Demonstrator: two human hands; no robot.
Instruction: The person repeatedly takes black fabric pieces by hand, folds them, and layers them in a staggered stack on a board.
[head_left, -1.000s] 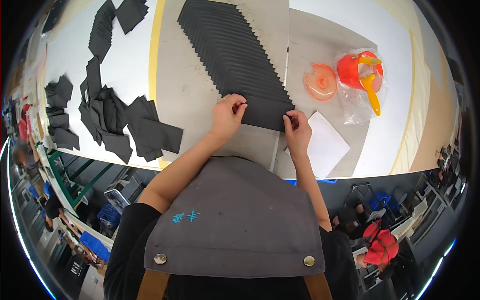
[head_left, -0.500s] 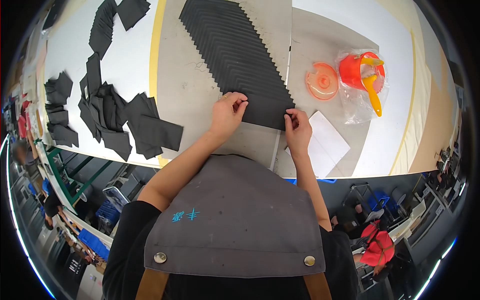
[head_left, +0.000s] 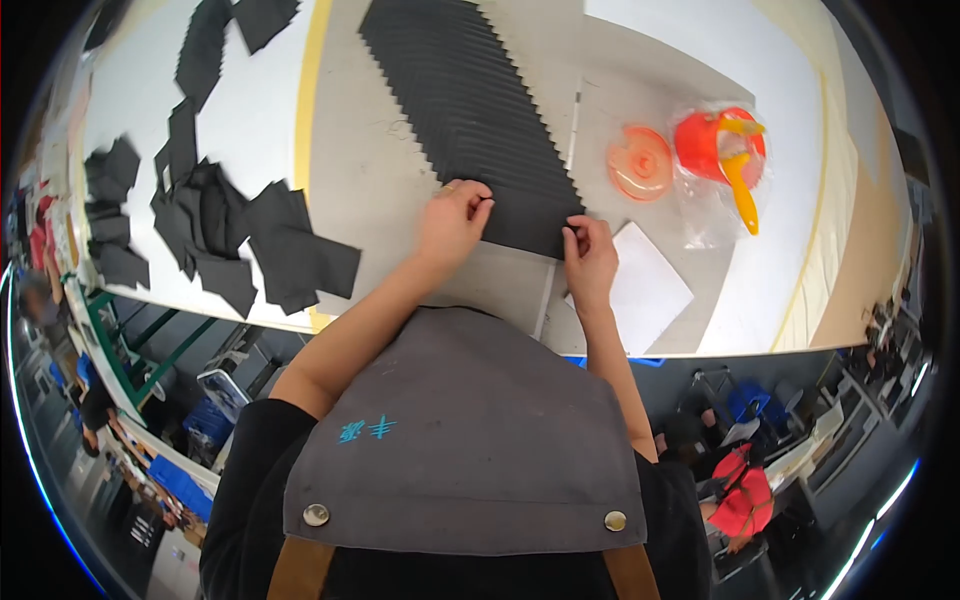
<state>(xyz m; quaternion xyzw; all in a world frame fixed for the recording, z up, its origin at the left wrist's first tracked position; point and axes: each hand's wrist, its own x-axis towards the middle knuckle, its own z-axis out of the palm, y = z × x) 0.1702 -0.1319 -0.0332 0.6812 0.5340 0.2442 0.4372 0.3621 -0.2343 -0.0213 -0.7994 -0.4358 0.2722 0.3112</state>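
Note:
A long row of overlapping black pieces (head_left: 470, 110) runs from the top of the view down toward me, each shifted a little from the one before. My left hand (head_left: 455, 222) pinches the left edge of the nearest black piece (head_left: 525, 228), thumb and index finger together. At the lower right corner of that same piece, my right hand (head_left: 590, 255) has its thumb and fingertips closed on the edge. A white sheet (head_left: 645, 290) lies beside my right hand, partly under the wrist.
Loose piles of black pieces (head_left: 215, 220) lie at the left on the table. To the right are a translucent orange lid (head_left: 640, 163) and a red pot (head_left: 700, 143) in clear plastic with yellow-handled tools. A person in red (head_left: 742, 495) is at the lower right.
Both hands keep their grip on the nearest piece, which now shows a narrower strip beyond the row than one second ago. The whole view has shifted slightly.

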